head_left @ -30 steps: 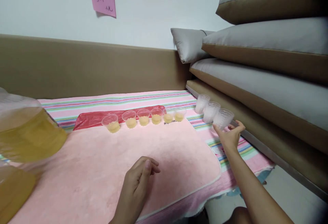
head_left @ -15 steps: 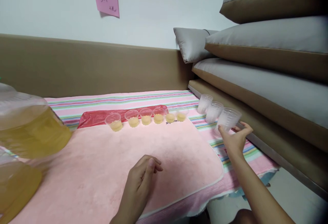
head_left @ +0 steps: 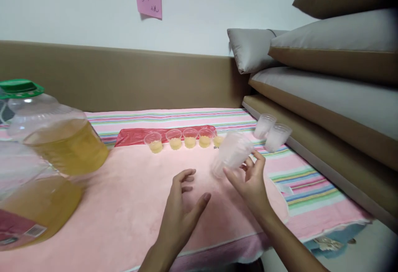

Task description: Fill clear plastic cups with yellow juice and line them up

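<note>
My right hand [head_left: 251,176] grips a stack of clear plastic cups [head_left: 234,152], tilted and blurred above the pink towel [head_left: 124,205]. To its left, my left hand [head_left: 183,210] is empty, its thumb and fingers apart. Behind my hands runs a row of small clear cups with yellow liquid, among them a cup [head_left: 154,143] at the left end and another cup [head_left: 190,139] near the middle. The stack hides part of the row's right end. Two more stacks of clear cups stand at the right, a nearer stack [head_left: 277,138] and a farther stack [head_left: 264,127].
At the left stands a large green-capped jug [head_left: 74,139] of yellow liquid, partly covered by a second container [head_left: 40,205] with a red label. A red plastic bag [head_left: 132,136] lies behind the row. Stacked grey-brown cushions [head_left: 336,93] border the right side.
My right hand has lifted the nearest cup stack and brought it left over the towel. My left hand's fingers have spread. The view has shifted left, showing more of the jug.
</note>
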`<state>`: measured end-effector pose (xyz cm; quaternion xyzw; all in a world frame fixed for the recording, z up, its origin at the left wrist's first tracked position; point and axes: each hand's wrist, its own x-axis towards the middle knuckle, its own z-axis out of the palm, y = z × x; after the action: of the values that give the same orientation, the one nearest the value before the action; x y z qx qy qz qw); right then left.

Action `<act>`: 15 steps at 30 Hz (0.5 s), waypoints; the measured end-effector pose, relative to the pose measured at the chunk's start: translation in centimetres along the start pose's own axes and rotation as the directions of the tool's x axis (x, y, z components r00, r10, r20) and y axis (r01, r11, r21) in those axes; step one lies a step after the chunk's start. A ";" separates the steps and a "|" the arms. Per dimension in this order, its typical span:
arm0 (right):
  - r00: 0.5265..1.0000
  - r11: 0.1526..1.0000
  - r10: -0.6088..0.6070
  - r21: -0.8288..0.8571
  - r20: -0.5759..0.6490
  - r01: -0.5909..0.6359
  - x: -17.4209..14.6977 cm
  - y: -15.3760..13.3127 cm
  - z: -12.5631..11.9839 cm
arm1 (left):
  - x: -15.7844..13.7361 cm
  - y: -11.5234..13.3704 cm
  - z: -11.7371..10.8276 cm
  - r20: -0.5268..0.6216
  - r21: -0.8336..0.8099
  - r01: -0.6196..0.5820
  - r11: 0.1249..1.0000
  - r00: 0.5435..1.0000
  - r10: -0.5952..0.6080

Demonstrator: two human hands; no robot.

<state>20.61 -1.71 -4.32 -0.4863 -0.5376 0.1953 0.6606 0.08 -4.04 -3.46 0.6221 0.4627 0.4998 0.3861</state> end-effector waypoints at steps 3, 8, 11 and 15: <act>0.993 0.999 0.026 0.043 0.113 -0.031 -1.6 -0.8 2.6 | 0.6 -0.4 -1.1 -0.061 0.024 -0.072 0.997 0.995 0.073; 0.964 0.994 0.098 0.018 0.247 -0.106 -3.3 -1.0 4.8 | 1.7 -0.7 -3.0 -0.133 -0.031 -0.169 0.985 0.977 0.164; 0.946 0.992 0.115 0.016 0.303 -0.126 -4.0 -0.6 5.2 | 2.1 -0.5 -3.5 -0.130 -0.106 -0.175 0.979 0.978 0.161; 0.925 0.991 0.112 0.025 0.364 -0.130 -4.5 -0.4 5.3 | 2.2 -0.4 -3.6 -0.093 -0.122 -0.171 0.978 0.983 0.161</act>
<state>14.19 -3.13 -6.60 -0.4579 -0.6143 0.3348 0.5486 -3.36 -1.74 -2.53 0.6110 0.3914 0.5846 0.3629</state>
